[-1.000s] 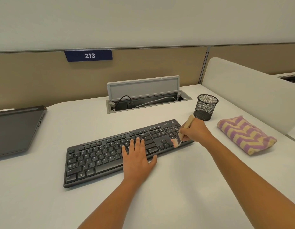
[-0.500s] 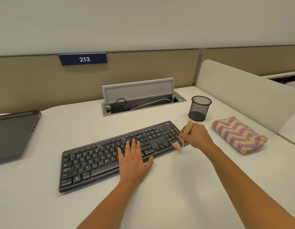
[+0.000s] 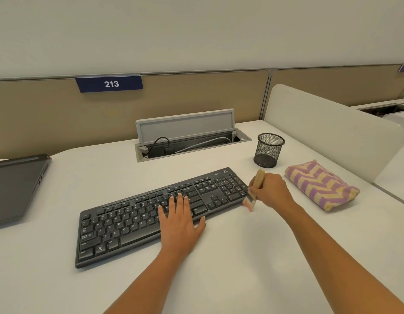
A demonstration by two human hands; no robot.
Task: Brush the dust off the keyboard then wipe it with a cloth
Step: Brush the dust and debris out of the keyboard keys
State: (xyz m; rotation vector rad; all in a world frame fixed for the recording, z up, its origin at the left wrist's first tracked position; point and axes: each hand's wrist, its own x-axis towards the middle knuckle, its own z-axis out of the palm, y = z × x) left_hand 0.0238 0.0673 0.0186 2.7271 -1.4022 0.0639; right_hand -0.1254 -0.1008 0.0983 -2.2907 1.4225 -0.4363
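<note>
A black keyboard [image 3: 133, 220] lies slanted on the white desk [image 3: 241, 257]. My left hand [image 3: 180, 220] rests flat on its middle keys with fingers straight. My right hand [image 3: 272, 190] grips a small wooden-handled brush [image 3: 256, 181] at the keyboard's right end. The pale bristles point down beside the number pad's near right corner. A folded purple and yellow zigzag cloth [image 3: 321, 185] lies on the desk to the right of my right hand.
A black mesh pen cup [image 3: 267, 150] stands behind the brush. An open cable hatch [image 3: 189, 139] with wires sits at the back. A dark closed laptop [image 3: 15, 186] lies at the left. A white divider panel [image 3: 332, 130] borders the right side.
My right hand has drawn the brush off the number pad toward the keyboard's right edge. The left hand stays flat on the keys. The camera view shifted slightly.
</note>
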